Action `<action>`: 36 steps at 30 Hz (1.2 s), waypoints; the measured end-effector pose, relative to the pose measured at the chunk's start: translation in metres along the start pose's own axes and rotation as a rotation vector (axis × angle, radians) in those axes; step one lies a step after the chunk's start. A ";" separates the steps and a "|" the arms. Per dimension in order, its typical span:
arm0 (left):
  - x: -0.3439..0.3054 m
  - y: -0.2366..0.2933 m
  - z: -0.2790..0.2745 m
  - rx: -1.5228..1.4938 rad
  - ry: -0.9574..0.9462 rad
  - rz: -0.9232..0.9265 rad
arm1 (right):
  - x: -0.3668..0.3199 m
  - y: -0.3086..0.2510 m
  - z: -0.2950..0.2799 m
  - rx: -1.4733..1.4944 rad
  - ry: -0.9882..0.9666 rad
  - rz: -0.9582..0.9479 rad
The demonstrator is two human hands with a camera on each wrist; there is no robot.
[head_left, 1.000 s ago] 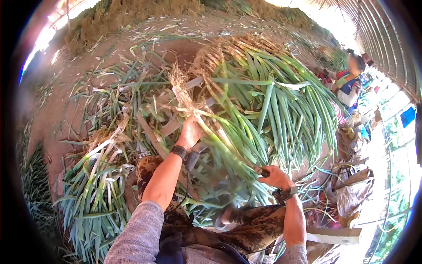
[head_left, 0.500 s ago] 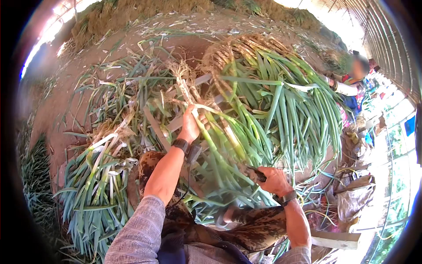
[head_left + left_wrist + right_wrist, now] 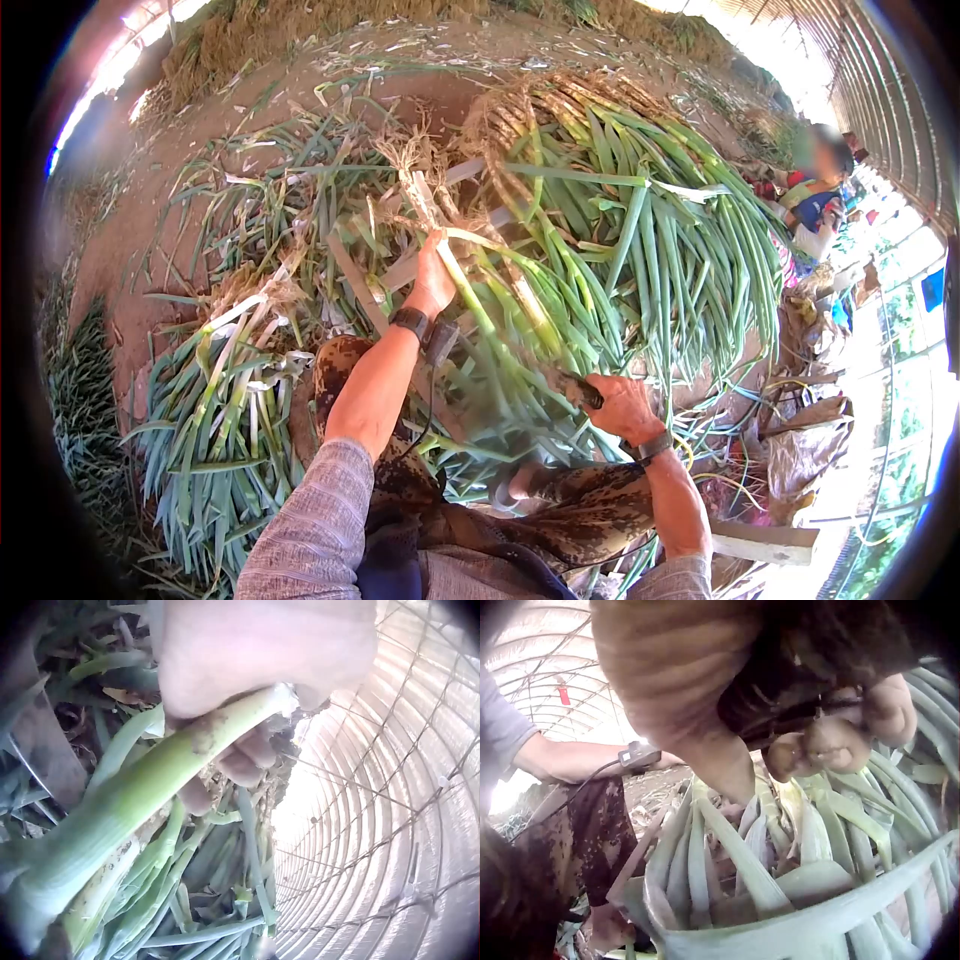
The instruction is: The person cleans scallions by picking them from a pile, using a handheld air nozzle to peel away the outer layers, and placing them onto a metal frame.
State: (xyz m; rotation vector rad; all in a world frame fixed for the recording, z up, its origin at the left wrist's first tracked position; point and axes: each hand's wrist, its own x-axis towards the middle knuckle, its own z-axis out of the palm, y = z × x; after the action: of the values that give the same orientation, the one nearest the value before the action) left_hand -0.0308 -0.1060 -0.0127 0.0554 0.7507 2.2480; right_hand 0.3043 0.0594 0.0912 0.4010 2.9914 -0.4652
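Observation:
In the head view my left hand point(image 3: 432, 280) grips a green onion point(image 3: 465, 295) at its pale lower stem, the shaggy roots pointing up and away. Close up in the left wrist view, the fingers wrap around its stem point(image 3: 154, 776), whose green end runs to the lower left. Lower right, my right hand point(image 3: 622, 408) holds a dark-handled tool point(image 3: 580, 391) beside the leaves; its far end is blurred. That dark handle point(image 3: 795, 675) lies across the curled fingers in the right wrist view. More green onions point(image 3: 525, 290) lie just beyond the held one.
A large heap of green onions point(image 3: 650, 250) fans out at the right, roots away from me. Another bundle point(image 3: 220, 430) lies at the left near my knee. Loose leaves point(image 3: 270, 180) litter the brown ground. A person point(image 3: 815, 205) sits at the far right, beneath a ribbed tunnel roof point(image 3: 885, 90).
My left hand has moved slightly away from me with the green onion. The tool in my right hand has turned to point more up and left. The other person has shifted posture.

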 end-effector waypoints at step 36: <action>-0.021 -0.027 0.025 -0.153 -0.279 -0.189 | 0.084 -0.020 0.016 0.084 0.263 -0.034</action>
State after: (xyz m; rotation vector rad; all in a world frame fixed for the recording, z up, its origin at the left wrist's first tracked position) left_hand 0.0079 -0.0928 -0.0022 0.2110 0.4163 2.0551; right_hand 0.2188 0.0563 0.0716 0.4519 3.2443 -0.5854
